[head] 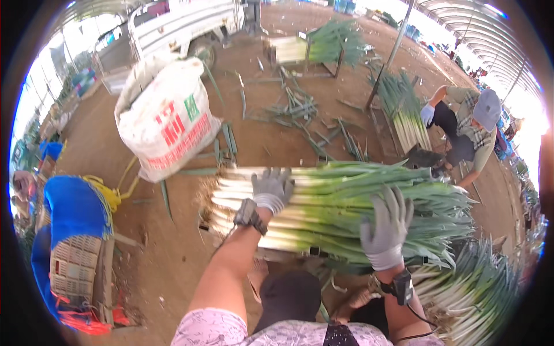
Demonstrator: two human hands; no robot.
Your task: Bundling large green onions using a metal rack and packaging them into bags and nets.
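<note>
A broad layer of leeks [320, 203] lies before me on a low rack, white shanks and roots to the left, green leaves to the right. My left hand [272, 188], in a grey work glove, rests flat on the white shanks. Over the green leaves is my right hand [387, 229], gloved alike, its fingers spread and pointing away from me. Neither hand has anything gripped in it. Most of the rack is hidden under the leeks. A loose pile of leeks [471, 289] lies on the ground at the lower right.
A large white woven sack [166, 116] stands beyond my left hand. At left is a plastic crate [73, 268] draped with blue cloth [75, 203]. A co-worker [469, 125] crouches at right beside bundled leeks [404, 114]. A loaded rack [322, 65] and a white truck [186, 28] stand farther off.
</note>
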